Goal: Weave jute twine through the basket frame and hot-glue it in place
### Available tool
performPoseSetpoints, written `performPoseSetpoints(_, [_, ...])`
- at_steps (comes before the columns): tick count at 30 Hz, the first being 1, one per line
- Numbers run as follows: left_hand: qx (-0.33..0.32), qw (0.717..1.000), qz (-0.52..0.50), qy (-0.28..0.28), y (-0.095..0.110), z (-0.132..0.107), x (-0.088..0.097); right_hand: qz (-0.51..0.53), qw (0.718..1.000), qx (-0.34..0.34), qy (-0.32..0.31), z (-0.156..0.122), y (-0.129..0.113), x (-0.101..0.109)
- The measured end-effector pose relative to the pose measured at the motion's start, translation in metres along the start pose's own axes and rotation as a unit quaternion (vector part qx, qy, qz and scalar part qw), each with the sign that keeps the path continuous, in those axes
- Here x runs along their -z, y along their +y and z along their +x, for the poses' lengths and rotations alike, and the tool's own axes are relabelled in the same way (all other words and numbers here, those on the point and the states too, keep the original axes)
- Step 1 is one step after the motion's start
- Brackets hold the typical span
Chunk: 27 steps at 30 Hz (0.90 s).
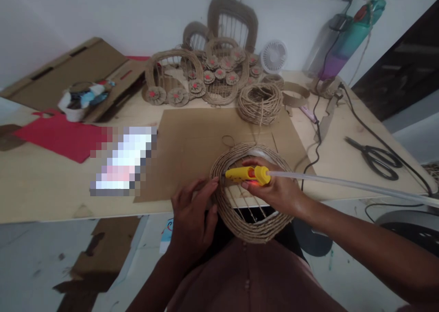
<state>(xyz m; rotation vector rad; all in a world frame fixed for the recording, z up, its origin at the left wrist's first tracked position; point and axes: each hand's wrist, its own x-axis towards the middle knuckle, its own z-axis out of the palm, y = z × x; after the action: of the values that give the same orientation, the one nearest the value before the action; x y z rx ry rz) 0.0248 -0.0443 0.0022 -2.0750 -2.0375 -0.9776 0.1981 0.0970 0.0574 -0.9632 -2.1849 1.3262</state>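
A rounded frame wound with brown twine (262,229) rests at the table's front edge, partly overhanging my lap, with strands strung across its opening. My right hand (274,188) is closed around a yellow hot glue gun (239,174), whose tip points left at the inner rim of the frame. A long clear glue stick (329,182) runs out of its back to the right. At the left rim, my left hand (194,211) has its fingers bent with fingertips against the twine. A loop of twine (227,141) sticks up behind the frame.
A cardboard sheet (185,152) lies under the work. Left are a blurred-out phone-like slab (125,158) and red sheet (65,136). Behind stand a twine coil (260,102), twine baskets with flowers (174,74) and a small fan (273,56). Scissors (375,158) and a black cable (317,142) lie right.
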Motion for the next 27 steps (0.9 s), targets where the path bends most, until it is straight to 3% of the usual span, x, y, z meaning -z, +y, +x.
performPoseSetpoints(12, [-0.049, 0.994, 0.086, -0.037, -0.002, 0.006, -0.004, 0.002, 1.0, 0.008, 0.001, 0.003, -0.001, 0.0])
performPoseSetpoints(19, [-0.003, 0.998, -0.049, -0.036, -0.013, 0.017, 0.009, 0.007, 1.0, 0.009, 0.005, 0.003, -0.001, 0.001])
performPoseSetpoints(24, [0.009, 0.995, -0.05, -0.085, -0.015, 0.03, 0.005, 0.023, 1.0, -0.008, -0.008, 0.002, -0.001, 0.002])
performPoseSetpoints(27, [0.018, 0.994, -0.064, -0.085, -0.018, 0.032, 0.003, 0.017, 1.0, -0.015, -0.008, 0.003, -0.001, 0.002])
